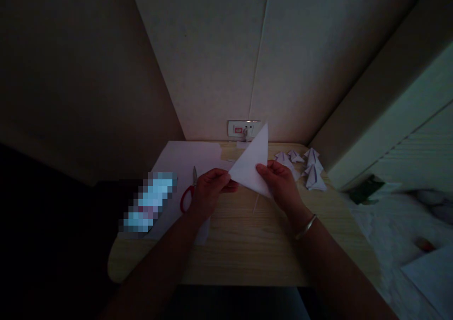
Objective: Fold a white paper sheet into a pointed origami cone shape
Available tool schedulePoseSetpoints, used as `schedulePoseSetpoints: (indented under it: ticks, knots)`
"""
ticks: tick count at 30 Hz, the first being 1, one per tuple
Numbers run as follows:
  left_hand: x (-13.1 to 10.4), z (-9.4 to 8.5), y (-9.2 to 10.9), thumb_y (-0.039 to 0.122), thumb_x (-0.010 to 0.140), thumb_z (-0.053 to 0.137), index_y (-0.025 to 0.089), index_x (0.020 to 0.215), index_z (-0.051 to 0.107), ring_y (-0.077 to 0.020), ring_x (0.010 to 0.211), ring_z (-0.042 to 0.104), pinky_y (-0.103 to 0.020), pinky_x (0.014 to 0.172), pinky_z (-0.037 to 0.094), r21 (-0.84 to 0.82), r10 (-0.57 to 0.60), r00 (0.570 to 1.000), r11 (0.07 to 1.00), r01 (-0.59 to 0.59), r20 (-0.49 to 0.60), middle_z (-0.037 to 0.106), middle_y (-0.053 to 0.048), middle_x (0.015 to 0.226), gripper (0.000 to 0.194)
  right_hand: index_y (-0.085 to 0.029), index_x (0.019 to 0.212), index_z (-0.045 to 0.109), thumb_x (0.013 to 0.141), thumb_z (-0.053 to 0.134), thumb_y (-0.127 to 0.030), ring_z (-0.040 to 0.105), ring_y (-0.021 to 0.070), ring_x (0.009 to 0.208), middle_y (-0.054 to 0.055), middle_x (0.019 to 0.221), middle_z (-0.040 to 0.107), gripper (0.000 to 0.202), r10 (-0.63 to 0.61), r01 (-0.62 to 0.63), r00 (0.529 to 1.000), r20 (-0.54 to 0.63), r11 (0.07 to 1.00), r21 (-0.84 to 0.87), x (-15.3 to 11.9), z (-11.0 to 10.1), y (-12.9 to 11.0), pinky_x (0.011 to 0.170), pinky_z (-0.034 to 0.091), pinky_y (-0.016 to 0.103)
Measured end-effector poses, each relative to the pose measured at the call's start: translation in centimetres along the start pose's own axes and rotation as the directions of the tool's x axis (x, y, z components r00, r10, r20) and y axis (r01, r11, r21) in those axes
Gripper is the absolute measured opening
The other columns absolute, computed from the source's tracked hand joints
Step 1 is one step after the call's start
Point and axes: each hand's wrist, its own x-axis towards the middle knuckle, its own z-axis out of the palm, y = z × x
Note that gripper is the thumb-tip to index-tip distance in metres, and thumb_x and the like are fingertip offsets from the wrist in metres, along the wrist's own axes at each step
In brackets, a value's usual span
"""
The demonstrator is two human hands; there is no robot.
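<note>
A white sheet of paper [250, 165], folded into a triangle, is held up above the wooden table between both hands. My left hand [211, 188] pinches its left corner between thumb and fingers. On the right side, my right hand [281, 181] grips the paper with the thumb on its front face; the other fingers are partly hidden behind it. Red-handled scissors [187, 199] lie just left of my left hand, on white paper sheets [191, 155]. Several small folded paper pieces [313, 169] stand at the table's back right, beyond my right hand.
A phone with a lit, pixelated screen [150, 202] rests on the sheets at the left. Behind the wooden table [255, 258], a wall socket [239, 130] holds a plug. A thin paper strip [255, 203] lies below the folded sheet. Light fabric [396, 230] spreads at the right.
</note>
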Motion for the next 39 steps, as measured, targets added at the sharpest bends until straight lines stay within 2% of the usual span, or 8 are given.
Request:
schedulePoseSetpoints:
  ticks: [3, 7, 10, 17, 24, 32, 37, 39]
  knots:
    - [0.02, -0.1, -0.09, 0.037, 0.068, 0.07, 0.015, 0.074, 0.061, -0.0136, 0.059, 0.065, -0.03, 0.065, 0.055, 0.022, 0.015, 1.0, 1.0, -0.015, -0.011, 0.068, 0.0, 0.065, 0.025, -0.02, 0.066, 0.057, 0.065, 0.075, -0.042, 0.047, 0.0093, 0.05, -0.004, 0.061, 0.061, 0.029, 0.007, -0.007, 1.0, 0.023, 1.0, 0.022, -0.08, 0.14, -0.06, 0.047, 0.033, 0.022]
    - [0.11, 0.01, -0.18, 0.038, 0.065, 0.073, 0.015, 0.077, 0.062, -0.0127, 0.059, 0.064, -0.029, 0.064, 0.055, 0.082, 0.034, 0.998, 0.996, -0.029, -0.055, 0.069, -0.001, 0.068, 0.029, -0.02, 0.066, 0.058, 0.066, 0.075, -0.039, 0.045, 0.0083, 0.05, -0.005, 0.059, 0.058, 0.026, -0.067, 0.067, 0.998, 0.02, 0.998, -0.002, -0.25, 0.41, -0.2, 0.047, 0.032, 0.021]
    - [0.1, 0.21, -0.1, 0.036, 0.063, 0.075, 0.014, 0.079, 0.064, -0.0114, 0.06, 0.063, -0.026, 0.064, 0.053, 0.131, 0.021, 0.999, 0.991, -0.015, -0.046, 0.069, 0.0, 0.07, 0.029, -0.02, 0.067, 0.059, 0.066, 0.075, -0.039, 0.047, 0.0089, 0.051, -0.004, 0.061, 0.06, 0.024, -0.09, 0.09, 0.996, 0.014, 0.996, -0.003, -0.38, 0.59, -0.28, 0.048, 0.034, 0.022]
    - [-0.03, 0.33, 0.27, 0.03, 0.063, 0.075, 0.015, 0.073, 0.066, -0.0099, 0.059, 0.06, -0.021, 0.061, 0.047, 0.217, 0.028, 0.999, 0.976, -0.017, -0.047, 0.067, 0.001, 0.063, 0.021, -0.02, 0.067, 0.059, 0.063, 0.076, -0.04, 0.047, 0.0101, 0.05, -0.004, 0.061, 0.06, 0.026, -0.016, 0.017, 1.0, -0.02, 0.999, 0.037, -0.27, 0.56, -0.05, 0.048, 0.034, 0.023]
    - [-0.06, 0.2, 0.01, 0.031, 0.062, 0.076, 0.015, 0.072, 0.065, -0.0107, 0.059, 0.059, -0.022, 0.061, 0.045, 0.238, 0.035, 0.999, 0.971, -0.03, -0.017, 0.067, 0.001, 0.063, 0.022, -0.019, 0.066, 0.057, 0.061, 0.077, -0.038, 0.047, 0.0103, 0.048, -0.004, 0.058, 0.059, 0.028, 0.08, -0.079, 0.997, -0.007, 0.988, 0.131, -0.02, 0.3, 0.28, 0.046, 0.034, 0.023]
    - [0.1, 0.18, -0.15, 0.03, 0.063, 0.076, 0.016, 0.072, 0.059, -0.0091, 0.057, 0.059, -0.02, 0.058, 0.044, 0.213, 0.019, 1.0, 0.977, -0.013, -0.023, 0.066, 0.003, 0.061, 0.024, -0.019, 0.062, 0.055, 0.059, 0.078, -0.033, 0.045, 0.009, 0.047, -0.005, 0.055, 0.056, 0.026, 0.094, -0.083, 0.995, -0.042, 0.973, 0.213, -0.22, 0.75, 0.0, 0.045, 0.033, 0.022]
    - [0.03, 0.45, -0.03, 0.028, 0.059, 0.077, 0.016, 0.071, 0.058, -0.0093, 0.056, 0.058, -0.021, 0.059, 0.044, 0.17, 0.033, 0.998, 0.985, -0.024, -0.048, 0.065, 0.003, 0.06, 0.025, -0.02, 0.058, 0.053, 0.055, 0.077, -0.032, 0.043, 0.0106, 0.044, -0.004, 0.051, 0.053, 0.027, 0.236, -0.226, 0.972, -0.013, 0.942, 0.25, -0.38, 0.97, -0.22, 0.042, 0.032, 0.024]
    - [-0.04, 0.54, -0.03, 0.028, 0.058, 0.077, 0.016, 0.072, 0.059, -0.0096, 0.056, 0.058, -0.021, 0.058, 0.044, 0.169, 0.037, 0.998, 0.985, -0.029, -0.043, 0.065, 0.003, 0.06, 0.026, -0.02, 0.057, 0.053, 0.055, 0.076, -0.033, 0.044, 0.0112, 0.044, -0.003, 0.051, 0.053, 0.027, 0.246, -0.238, 0.969, -0.005, 0.944, 0.23, -0.48, 1.02, -0.34, 0.042, 0.031, 0.025]
